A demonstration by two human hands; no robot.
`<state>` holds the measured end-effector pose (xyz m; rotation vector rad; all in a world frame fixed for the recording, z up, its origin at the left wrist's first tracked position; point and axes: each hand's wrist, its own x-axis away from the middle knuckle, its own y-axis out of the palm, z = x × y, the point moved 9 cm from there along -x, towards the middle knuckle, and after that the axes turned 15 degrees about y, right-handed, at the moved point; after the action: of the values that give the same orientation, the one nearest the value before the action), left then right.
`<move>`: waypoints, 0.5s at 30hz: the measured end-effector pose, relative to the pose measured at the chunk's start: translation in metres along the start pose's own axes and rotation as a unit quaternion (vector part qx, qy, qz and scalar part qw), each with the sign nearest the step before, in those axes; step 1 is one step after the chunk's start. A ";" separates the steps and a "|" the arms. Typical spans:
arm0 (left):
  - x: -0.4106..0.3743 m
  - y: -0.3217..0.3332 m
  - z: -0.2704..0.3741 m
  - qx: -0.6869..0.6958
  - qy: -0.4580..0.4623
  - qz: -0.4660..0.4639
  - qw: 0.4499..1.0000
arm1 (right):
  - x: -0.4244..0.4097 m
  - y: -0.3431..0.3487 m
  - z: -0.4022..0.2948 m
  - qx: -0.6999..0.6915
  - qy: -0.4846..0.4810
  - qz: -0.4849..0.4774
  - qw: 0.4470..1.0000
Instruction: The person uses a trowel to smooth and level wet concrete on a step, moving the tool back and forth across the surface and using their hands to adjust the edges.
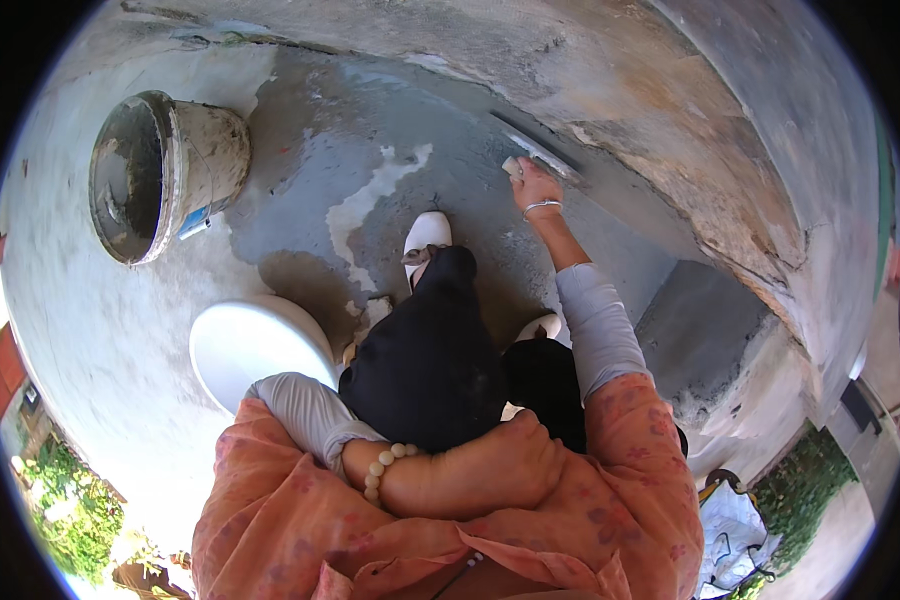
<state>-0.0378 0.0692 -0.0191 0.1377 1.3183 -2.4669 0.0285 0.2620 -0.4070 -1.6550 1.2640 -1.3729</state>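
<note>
My right hand (536, 184), with a bangle at its wrist, grips the pale handle of a plastering trowel (544, 152). The trowel's long blade lies on wet grey mortar (450, 112) along the foot of the wall (615, 82). My left arm, wearing a bead bracelet, is folded across my lap. My left hand (529, 454) is curled against my body below the knee of my black trousers. Its fingers are mostly hidden, so I cannot tell whether it holds anything.
A mortar-stained bucket (210, 150) with dark wet contents is at the left, tilted in the fisheye view. Nearer is a white rounded basin-like object (255, 341). A grey mortar-faced block or step (697, 322) adjoins the wall at right. My white shoe (427, 232) stands on the wet floor.
</note>
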 end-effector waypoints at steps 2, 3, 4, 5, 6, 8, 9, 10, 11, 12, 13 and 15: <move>0.000 -0.003 0.000 0.010 0.002 0.009 1.000 | -0.003 -0.006 0.002 -0.009 0.014 0.011 1.000; 0.000 -0.005 0.000 0.004 0.001 0.035 0.999 | -0.002 -0.009 0.003 -0.007 0.024 0.013 1.000; 0.001 -0.005 0.000 -0.002 -0.001 0.061 0.998 | -0.002 -0.012 0.005 -0.005 0.034 0.015 0.999; 0.003 -0.007 0.001 -0.008 -0.002 0.087 0.996 | -0.001 -0.015 0.006 -0.003 0.045 0.017 0.999; 0.003 -0.006 0.004 -0.008 0.003 0.064 0.998 | 0.003 -0.025 0.004 -0.008 0.038 0.027 0.999; 0.005 -0.007 0.008 -0.012 0.011 0.021 1.000 | 0.009 -0.052 -0.007 -0.018 0.018 0.048 0.999; 0.006 -0.008 0.012 -0.017 0.018 0.033 0.999 | 0.013 -0.069 -0.007 -0.011 0.024 0.056 0.998; 0.007 -0.006 0.015 -0.023 0.019 0.045 0.999 | 0.017 -0.080 -0.011 -0.004 0.024 0.061 0.998; 0.009 -0.006 0.018 -0.030 0.019 0.057 0.998 | 0.022 -0.089 -0.014 0.003 0.023 0.066 0.998; 0.011 -0.006 0.020 -0.030 0.021 0.063 0.997 | 0.028 -0.096 -0.016 -0.012 0.022 0.081 0.996; 0.013 -0.007 0.022 -0.030 0.021 0.070 0.997 | 0.034 -0.103 -0.016 -0.034 0.023 0.090 0.995; 0.016 -0.010 0.025 -0.034 0.027 0.075 0.996 | 0.048 -0.117 -0.017 -0.078 0.028 0.110 0.990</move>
<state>-0.0541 0.0498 -0.0014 0.2771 1.3604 -2.3055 0.0440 0.2583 -0.2808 -1.5334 1.5707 -1.2211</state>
